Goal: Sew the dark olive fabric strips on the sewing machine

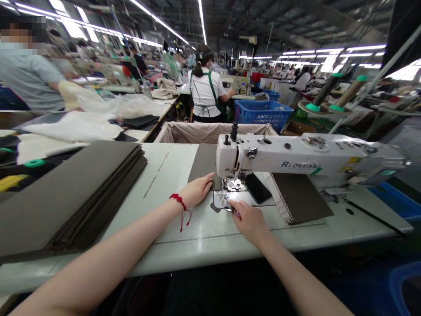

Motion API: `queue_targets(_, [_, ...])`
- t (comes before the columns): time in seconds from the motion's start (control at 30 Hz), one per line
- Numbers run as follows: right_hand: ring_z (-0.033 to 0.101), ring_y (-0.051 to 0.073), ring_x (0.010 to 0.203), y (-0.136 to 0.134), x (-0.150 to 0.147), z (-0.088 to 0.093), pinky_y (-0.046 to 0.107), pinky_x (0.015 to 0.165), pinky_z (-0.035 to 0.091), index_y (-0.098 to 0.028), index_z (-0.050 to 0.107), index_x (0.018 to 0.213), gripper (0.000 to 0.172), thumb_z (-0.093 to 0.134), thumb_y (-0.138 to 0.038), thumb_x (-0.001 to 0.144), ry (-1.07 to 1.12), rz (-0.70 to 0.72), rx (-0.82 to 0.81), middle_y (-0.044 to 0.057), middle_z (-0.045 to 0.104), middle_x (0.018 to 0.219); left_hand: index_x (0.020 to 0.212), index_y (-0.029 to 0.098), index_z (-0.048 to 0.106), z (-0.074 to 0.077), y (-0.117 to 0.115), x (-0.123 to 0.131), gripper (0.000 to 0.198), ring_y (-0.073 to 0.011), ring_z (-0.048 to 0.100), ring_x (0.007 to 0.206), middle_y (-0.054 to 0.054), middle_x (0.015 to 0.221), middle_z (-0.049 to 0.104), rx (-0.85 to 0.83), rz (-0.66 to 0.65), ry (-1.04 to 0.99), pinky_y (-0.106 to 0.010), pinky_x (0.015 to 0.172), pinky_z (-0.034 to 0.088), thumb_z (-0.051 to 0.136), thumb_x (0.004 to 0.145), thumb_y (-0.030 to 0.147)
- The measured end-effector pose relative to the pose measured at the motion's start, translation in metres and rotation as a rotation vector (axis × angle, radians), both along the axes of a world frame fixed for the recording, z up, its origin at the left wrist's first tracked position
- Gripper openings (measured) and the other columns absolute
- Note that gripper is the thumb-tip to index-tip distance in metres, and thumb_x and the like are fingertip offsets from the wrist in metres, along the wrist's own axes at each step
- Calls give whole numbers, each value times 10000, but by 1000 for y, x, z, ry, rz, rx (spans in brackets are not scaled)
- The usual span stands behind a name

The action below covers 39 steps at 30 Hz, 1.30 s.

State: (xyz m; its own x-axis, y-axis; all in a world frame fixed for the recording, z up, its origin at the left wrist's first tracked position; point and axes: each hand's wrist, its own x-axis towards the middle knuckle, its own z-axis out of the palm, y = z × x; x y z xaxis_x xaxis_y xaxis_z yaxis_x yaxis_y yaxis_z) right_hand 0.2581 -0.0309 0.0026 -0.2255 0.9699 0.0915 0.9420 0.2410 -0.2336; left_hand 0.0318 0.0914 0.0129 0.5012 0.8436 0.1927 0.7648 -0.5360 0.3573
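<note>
A white sewing machine (272,153) stands on the pale green table, its needle area over a shiny metal plate (219,199). My left hand (199,189), with a red cord bracelet at the wrist, lies left of the needle with its fingers stretched onto the near edge of a grey-brown fabric panel (205,160). This panel runs back behind the machine head. In front of the needle, my right hand (249,219) points its index finger onto the plate while the other fingers curl in. A small object under those fingers is mostly hidden, its kind unclear.
A tall stack of grey-brown panels (72,180) covers the table's left side. Right of the needle are a dark phone (258,188) and another panel stack (301,197). Behind the table stand a cloth-lined bin (184,133), a blue basket (263,113) and a seated person (204,92).
</note>
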Motion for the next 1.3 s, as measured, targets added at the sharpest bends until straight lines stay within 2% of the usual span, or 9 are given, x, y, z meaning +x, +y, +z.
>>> queue_targets(0.13, [628, 176, 856, -1, 1, 0, 259, 664, 388, -280, 513, 1321, 386, 468, -262, 938, 21, 10, 16, 37, 654, 1048, 1372, 117, 471, 4, -37, -17, 548, -344, 653, 968, -171, 942, 694, 98, 226, 112, -494, 863, 474, 382, 958, 466])
queue_targets(0.3, [631, 178, 854, -1, 3, -3, 261, 673, 400, -273, 544, 1287, 363, 460, -240, 935, 106, 29, 23, 35, 665, 1015, 1357, 161, 499, -22, -118, -57, 453, -371, 449, 1273, -210, 1316, 511, 196, 369, 195, -568, 1013, 374, 428, 916, 237])
queue_targets(0.5, [636, 181, 955, -6, 12, 1, 268, 787, 456, -224, 580, 1217, 304, 437, -227, 948, 296, 21, 59, 54, 661, 1119, 1328, 254, 488, -35, -186, -118, 530, -286, 306, 1406, -68, 1482, 386, 67, 187, 169, -577, 1113, 300, 352, 852, 66])
queue_targets(0.67, [638, 167, 1035, -24, 17, 11, 292, 906, 474, -213, 539, 1260, 353, 302, -300, 1012, 649, 52, 38, 55, 694, 1107, 1246, 226, 512, -13, -192, -99, 330, -278, 260, 1426, -73, 1506, 361, 28, 59, 149, -575, 1141, 246, 441, 924, 237])
queue_targets(0.77, [610, 178, 1115, -40, 14, 13, 322, 958, 463, -235, 560, 1257, 348, 342, -313, 997, 707, 96, -33, 49, 666, 1202, 1411, 193, 371, -8, -190, -53, 626, -317, 225, 1433, -124, 1544, 279, 74, 3, 153, -568, 1151, 226, 583, 878, 444])
queue_targets(0.87, [606, 187, 1121, -60, 13, 13, 330, 961, 464, -247, 538, 1303, 363, 406, -271, 966, 543, 101, -73, 48, 632, 1265, 1491, 231, 271, -14, -190, -27, 723, -309, 373, 1366, -110, 1455, 439, 95, -91, 165, -543, 1134, 291, 590, 883, 459])
queue_targets(1.07, [578, 184, 1139, -107, 11, 8, 306, 970, 447, -289, 500, 1341, 442, 571, -325, 907, 708, 145, -220, 30, 600, 1294, 1370, 315, 478, -21, -206, -54, 395, -234, 534, 1221, -38, 1278, 582, 106, -123, 90, -412, 1063, 440, 445, 979, 277])
queue_targets(1.17, [629, 173, 964, -119, 4, -3, 289, 860, 490, -276, 474, 1359, 560, 664, -374, 840, 985, 18, -333, 18, 670, 1076, 1372, 305, 472, -16, -208, -54, 398, -218, 521, 1224, -45, 1280, 565, 89, -135, 23, -378, 1045, 456, 432, 983, 230])
queue_targets(1.3, [566, 131, 692, -125, 6, -8, 246, 676, 461, -201, 642, 1052, 258, 589, -392, 887, 1162, -151, -448, -30, 602, 740, 1331, 280, 507, -14, -199, -38, 362, -226, 512, 1218, -59, 1278, 552, 59, -154, 11, -381, 1045, 447, 446, 977, 227])
